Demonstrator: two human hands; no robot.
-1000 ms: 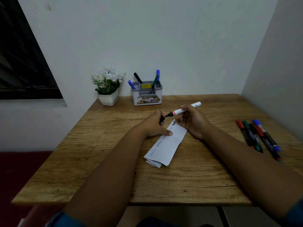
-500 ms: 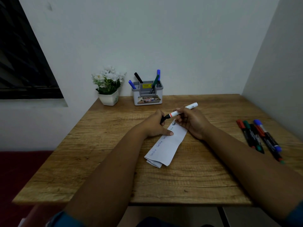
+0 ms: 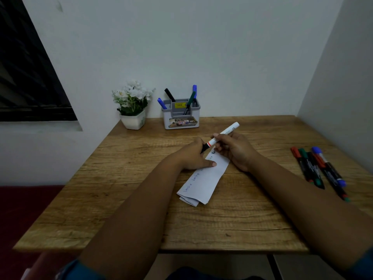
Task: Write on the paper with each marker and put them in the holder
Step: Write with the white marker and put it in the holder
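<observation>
Four markers stand in the grey plastic holder (image 3: 181,116) at twelve o'clock. The right hand (image 3: 232,149) pinches the white-barrelled black marker (image 3: 221,134) over the folded white paper (image 3: 203,177); the left hand (image 3: 193,156) pinches its cap, seemingly recapping. Loose red, green and blue markers (image 3: 319,168) wait at three o'clock on the wooden counter (image 3: 121,199).

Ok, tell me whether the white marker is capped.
Capped, or nearly: the black cap sits on the white marker tip, gripped by the left hand; full seating unclear.
</observation>
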